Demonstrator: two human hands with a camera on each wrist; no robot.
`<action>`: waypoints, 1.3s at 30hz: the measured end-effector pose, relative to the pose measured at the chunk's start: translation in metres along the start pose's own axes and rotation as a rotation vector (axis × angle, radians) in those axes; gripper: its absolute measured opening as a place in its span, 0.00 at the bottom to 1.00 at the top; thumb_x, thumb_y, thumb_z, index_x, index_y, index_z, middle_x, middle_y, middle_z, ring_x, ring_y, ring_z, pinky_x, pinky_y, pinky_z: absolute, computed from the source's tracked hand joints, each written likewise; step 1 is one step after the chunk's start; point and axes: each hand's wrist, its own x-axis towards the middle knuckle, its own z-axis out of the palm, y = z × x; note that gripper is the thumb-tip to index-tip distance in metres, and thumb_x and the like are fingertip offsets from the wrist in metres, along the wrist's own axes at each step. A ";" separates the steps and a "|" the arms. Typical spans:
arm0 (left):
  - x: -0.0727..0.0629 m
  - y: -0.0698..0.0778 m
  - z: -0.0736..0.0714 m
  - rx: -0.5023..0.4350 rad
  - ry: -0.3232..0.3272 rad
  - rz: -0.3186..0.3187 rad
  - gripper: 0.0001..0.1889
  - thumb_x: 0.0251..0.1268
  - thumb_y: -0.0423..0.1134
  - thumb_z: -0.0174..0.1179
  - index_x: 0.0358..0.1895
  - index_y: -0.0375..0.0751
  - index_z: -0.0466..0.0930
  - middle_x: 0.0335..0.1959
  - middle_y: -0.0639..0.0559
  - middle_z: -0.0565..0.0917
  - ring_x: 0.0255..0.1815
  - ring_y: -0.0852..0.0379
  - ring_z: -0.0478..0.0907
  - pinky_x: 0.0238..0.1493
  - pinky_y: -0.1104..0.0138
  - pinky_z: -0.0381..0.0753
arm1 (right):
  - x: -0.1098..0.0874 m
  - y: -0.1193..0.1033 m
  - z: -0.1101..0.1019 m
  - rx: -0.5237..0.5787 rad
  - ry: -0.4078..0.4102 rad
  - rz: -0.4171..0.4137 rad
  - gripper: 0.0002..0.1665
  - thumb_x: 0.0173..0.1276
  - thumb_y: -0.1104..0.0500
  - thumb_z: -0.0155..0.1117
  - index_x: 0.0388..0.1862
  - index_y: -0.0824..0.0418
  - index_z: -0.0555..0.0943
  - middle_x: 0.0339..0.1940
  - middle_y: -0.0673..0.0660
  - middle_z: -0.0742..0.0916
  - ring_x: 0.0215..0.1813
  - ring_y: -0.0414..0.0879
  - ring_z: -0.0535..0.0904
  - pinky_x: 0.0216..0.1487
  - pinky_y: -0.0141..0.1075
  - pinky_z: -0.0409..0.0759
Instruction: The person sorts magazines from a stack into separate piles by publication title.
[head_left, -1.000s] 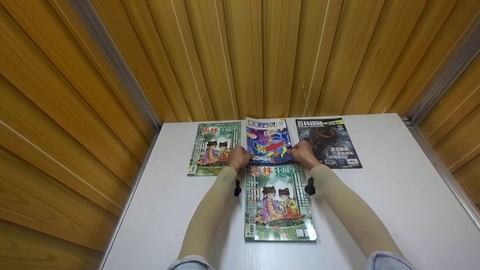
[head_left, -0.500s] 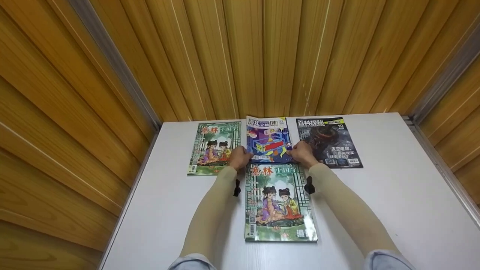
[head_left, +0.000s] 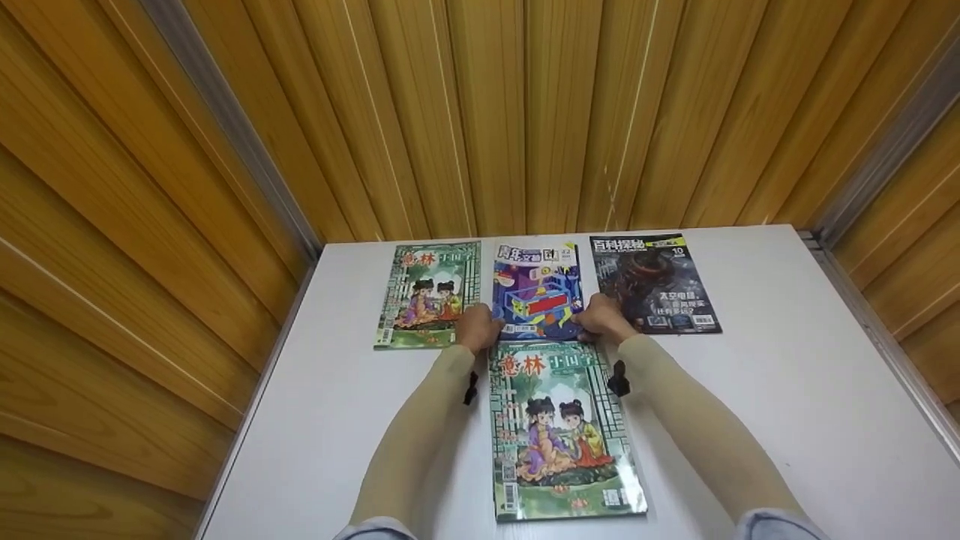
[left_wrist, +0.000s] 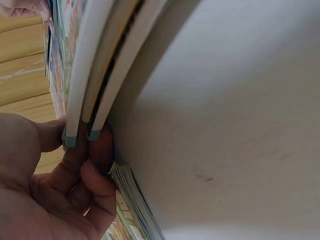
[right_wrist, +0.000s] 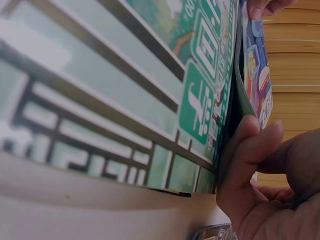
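Note:
A purple magazine with a white title band (head_left: 536, 292) lies at the middle back, between both hands. My left hand (head_left: 478, 328) pinches its near left corner; in the left wrist view, thumb and curled fingers (left_wrist: 102, 150) are around the corner of stacked pages. My right hand (head_left: 600, 316) pinches the near right corner, its fingers (right_wrist: 242, 160) bent beneath the purple cover in the right wrist view. Right below it, a thick green magazine with two cartoon girls (head_left: 562, 435) lies nearer the person, its top edge close against the purple one.
Another green magazine of the same cover (head_left: 429, 296) lies to the left, beside the left hand. A dark magazine (head_left: 656, 285) lies to the right. All rest on a white table (head_left: 322, 420) backed by a wood-patterned wall (head_left: 540, 112).
The front green magazine has shifted toward the person. The purple magazine has come slightly nearer too and lies flatter, and both hands have moved a little down with it.

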 end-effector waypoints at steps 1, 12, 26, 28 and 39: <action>-0.001 0.000 0.001 0.006 0.009 -0.007 0.19 0.76 0.47 0.67 0.26 0.46 0.75 0.22 0.54 0.73 0.25 0.54 0.70 0.28 0.60 0.67 | 0.001 0.000 0.000 0.016 -0.010 0.000 0.17 0.79 0.63 0.66 0.56 0.76 0.76 0.31 0.57 0.82 0.20 0.36 0.80 0.24 0.27 0.80; 0.013 0.004 0.007 -0.132 0.060 -0.002 0.18 0.71 0.41 0.72 0.24 0.44 0.77 0.18 0.55 0.72 0.21 0.57 0.68 0.28 0.62 0.69 | 0.022 0.005 0.004 -0.065 0.143 -0.109 0.17 0.71 0.63 0.72 0.50 0.77 0.84 0.38 0.64 0.88 0.35 0.49 0.81 0.37 0.38 0.82; 0.014 0.003 0.009 -0.185 0.066 0.047 0.22 0.69 0.37 0.73 0.20 0.46 0.69 0.16 0.57 0.66 0.18 0.60 0.63 0.22 0.64 0.65 | 0.024 0.005 0.009 -0.134 0.234 -0.105 0.19 0.70 0.61 0.74 0.51 0.76 0.85 0.47 0.70 0.90 0.47 0.57 0.84 0.56 0.49 0.83; 0.014 0.003 0.010 -0.176 0.074 0.048 0.22 0.69 0.37 0.73 0.21 0.46 0.68 0.17 0.57 0.66 0.19 0.59 0.63 0.22 0.64 0.64 | 0.028 0.009 0.010 -0.146 0.248 -0.120 0.18 0.69 0.61 0.74 0.49 0.75 0.85 0.45 0.69 0.90 0.46 0.57 0.85 0.56 0.49 0.84; 0.016 0.005 0.017 -0.154 0.121 0.059 0.20 0.68 0.38 0.73 0.23 0.46 0.70 0.19 0.56 0.69 0.22 0.58 0.65 0.25 0.64 0.66 | 0.067 0.036 0.015 -0.169 0.248 -0.193 0.20 0.72 0.59 0.72 0.49 0.78 0.84 0.41 0.70 0.90 0.39 0.54 0.82 0.48 0.47 0.83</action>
